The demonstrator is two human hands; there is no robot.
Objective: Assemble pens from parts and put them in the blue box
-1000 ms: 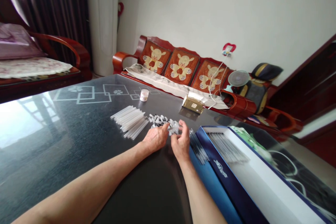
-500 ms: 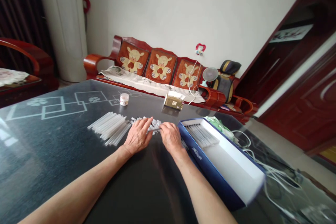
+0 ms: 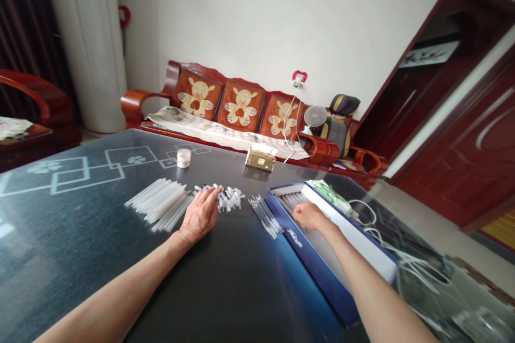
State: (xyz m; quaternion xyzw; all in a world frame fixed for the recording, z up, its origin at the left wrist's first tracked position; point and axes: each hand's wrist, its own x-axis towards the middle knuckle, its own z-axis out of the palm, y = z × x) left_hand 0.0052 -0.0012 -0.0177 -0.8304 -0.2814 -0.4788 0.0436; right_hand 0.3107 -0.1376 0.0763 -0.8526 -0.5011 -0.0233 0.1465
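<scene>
My left hand (image 3: 201, 213) is at the pile of small white pen caps (image 3: 230, 199), its fingers bent and close together; whatever they pinch is too small to make out. Left of it lies a stack of translucent white pen barrels (image 3: 159, 201). Inside the long blue box (image 3: 317, 268), my right hand (image 3: 310, 215) is closed above a row of assembled pens (image 3: 290, 201); the hand itself hides anything in its fingers. Against the box's left side, thin pen refills (image 3: 265, 218) lie in a loose bundle on the dark table (image 3: 225, 284).
Farther back on the table are a small white tub (image 3: 184, 158) and a gold tissue pack (image 3: 260, 159). A green-and-white bag (image 3: 332, 195) and white cables (image 3: 414, 260) lie right of the box. Beyond the table is a wooden sofa (image 3: 139, 102) with cushions.
My right hand has moved right, away from my left hand and into the blue box, uncovering the refills. My left hand stays by the caps. The view has shifted slightly.
</scene>
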